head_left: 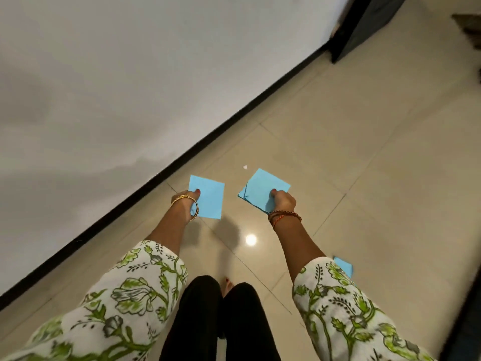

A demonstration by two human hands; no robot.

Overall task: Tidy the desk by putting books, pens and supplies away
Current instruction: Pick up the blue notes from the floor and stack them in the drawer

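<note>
Glossy beige floor tiles point(364, 157) run up to a black skirting strip point(161, 175) at the foot of a plain pale wall point(130, 74), and a ceiling light shows as a bright round spot on the shiny tile between the two forearms. Both arms reach forward and down from loose white sleeves printed with green leaves, the forearms bare.

On the left, the left hand point(189, 201), with gold bangles at the wrist, has its thumb laid on top of a single blue paper square point(210, 198) and pinches its near edge; the fingers beneath are hidden by the sheet. On the right, the right hand point(282, 200), with red and brown threads tied round the wrist, has its fingers curled over the near edge of a small stack of blue paper squares point(263, 187), whose edges are slightly fanned. The sheets are thin, flat and matte.

Another blue sheet point(345, 265) lies on the floor beside the right sleeve, partly hidden by it. A dark cabinet point(364, 24) stands by the wall at the far end.
</note>
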